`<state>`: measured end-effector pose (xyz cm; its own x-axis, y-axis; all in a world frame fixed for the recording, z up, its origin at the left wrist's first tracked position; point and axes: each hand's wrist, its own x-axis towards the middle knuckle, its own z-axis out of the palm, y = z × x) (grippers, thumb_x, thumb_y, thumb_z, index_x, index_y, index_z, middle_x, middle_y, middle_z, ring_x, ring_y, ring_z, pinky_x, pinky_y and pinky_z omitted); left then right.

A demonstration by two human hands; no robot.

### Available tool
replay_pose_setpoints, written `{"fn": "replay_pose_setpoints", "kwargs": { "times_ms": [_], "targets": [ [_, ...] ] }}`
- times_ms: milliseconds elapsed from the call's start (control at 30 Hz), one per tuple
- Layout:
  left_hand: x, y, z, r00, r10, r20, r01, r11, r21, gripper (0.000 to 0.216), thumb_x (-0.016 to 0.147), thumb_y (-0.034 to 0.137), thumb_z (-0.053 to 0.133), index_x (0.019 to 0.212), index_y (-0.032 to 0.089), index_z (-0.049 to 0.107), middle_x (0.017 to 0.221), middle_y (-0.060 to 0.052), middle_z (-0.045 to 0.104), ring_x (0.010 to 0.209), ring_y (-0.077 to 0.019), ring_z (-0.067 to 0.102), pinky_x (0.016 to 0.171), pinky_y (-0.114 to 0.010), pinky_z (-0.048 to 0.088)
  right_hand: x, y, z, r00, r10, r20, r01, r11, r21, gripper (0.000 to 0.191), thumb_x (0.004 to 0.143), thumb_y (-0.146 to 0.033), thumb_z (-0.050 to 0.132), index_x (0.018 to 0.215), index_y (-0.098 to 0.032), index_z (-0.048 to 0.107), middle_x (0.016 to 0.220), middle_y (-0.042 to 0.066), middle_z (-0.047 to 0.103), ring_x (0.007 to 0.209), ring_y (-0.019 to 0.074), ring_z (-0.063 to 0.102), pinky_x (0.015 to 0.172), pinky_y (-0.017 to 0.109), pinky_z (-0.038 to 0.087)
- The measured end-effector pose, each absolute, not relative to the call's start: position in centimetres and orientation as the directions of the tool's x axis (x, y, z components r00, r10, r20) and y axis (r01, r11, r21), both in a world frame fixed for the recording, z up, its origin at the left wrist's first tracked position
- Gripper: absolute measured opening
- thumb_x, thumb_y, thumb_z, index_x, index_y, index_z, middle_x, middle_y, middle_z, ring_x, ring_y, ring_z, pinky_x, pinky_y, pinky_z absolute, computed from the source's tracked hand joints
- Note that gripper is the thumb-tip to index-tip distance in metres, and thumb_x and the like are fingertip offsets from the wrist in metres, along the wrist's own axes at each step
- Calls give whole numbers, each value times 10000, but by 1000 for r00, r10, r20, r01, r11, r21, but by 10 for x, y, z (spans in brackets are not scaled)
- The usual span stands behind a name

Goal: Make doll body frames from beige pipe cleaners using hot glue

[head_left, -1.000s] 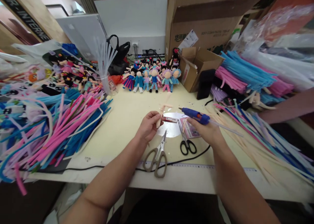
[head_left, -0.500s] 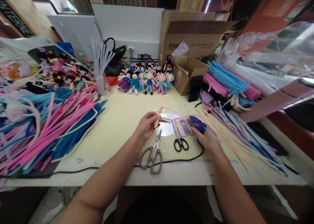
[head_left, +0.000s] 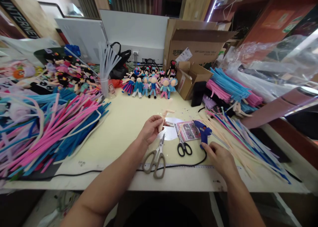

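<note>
My left hand [head_left: 152, 129] pinches a peach-coloured fuzzy pipe cleaner piece [head_left: 163, 119], bent at its top, above the table. Below it lie large scissors [head_left: 156, 157] with grey-brown handles, blades pointing away. My right hand [head_left: 221, 157] is at the lower end of a blue glue gun [head_left: 204, 131], fingers partly curled and fingertips close to its handle; whether they touch is unclear. The glue gun rests partly on a pink printed card [head_left: 190, 130]. Black-handled scissors [head_left: 184, 148] lie between the hands, beside a pale round disc [head_left: 171, 134].
Bundles of coloured pipe cleaners [head_left: 57, 127] cover the left side; more strips [head_left: 253, 141] lie at right. Small dolls [head_left: 152, 84] stand at the back near cardboard boxes [head_left: 193, 76]. A cup of glue sticks [head_left: 105, 84] stands behind left. A black cord [head_left: 81, 172] crosses the front.
My right hand has drawn back towards me and to the right, uncovering the glue gun's handle. The gun stays in place. My left hand still holds the pipe cleaner piece. The view has shifted slightly.
</note>
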<state>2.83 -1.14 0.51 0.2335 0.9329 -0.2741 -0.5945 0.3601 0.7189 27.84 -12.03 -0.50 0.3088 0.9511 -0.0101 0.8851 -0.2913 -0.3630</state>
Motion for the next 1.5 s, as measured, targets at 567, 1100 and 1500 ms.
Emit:
{"fn": "replay_pose_setpoints", "kwargs": {
  "times_ms": [567, 1100, 1500],
  "targets": [
    [24, -6, 6, 98, 972, -213, -567, 230, 791, 343, 462, 192, 820, 697, 152, 573, 574, 54, 563, 509, -51, 511, 483, -165, 370, 216, -12, -14, 154, 987, -50, 918, -162, -362, 229, 765, -337, 507, 612, -195, 600, 661, 91, 660, 672, 213, 610, 591, 295, 392],
    [20, 1, -4, 140, 962, -234, -429, 272, 862, 342, 532, 223, 781, 855, 155, 690, 732, -17, 664, 572, -83, 532, 541, -210, 372, 188, -21, 18, -217, 962, 164, 360, 235, -903, 173, 792, -330, 562, 799, -184, 654, 705, 5, 627, 640, 122, 541, 606, 250, 422],
    [26, -4, -1, 171, 964, -205, -436, 260, 861, 372, 544, 192, 782, 903, 169, 686, 757, -7, 672, 629, -92, 566, 600, -215, 400, 184, -19, 10, -192, 974, 117, 230, 161, -960, 228, 861, -358, 440, 865, -194, 598, 585, -40, 488, 527, 100, 439, 526, 230, 364]
  ]
}}
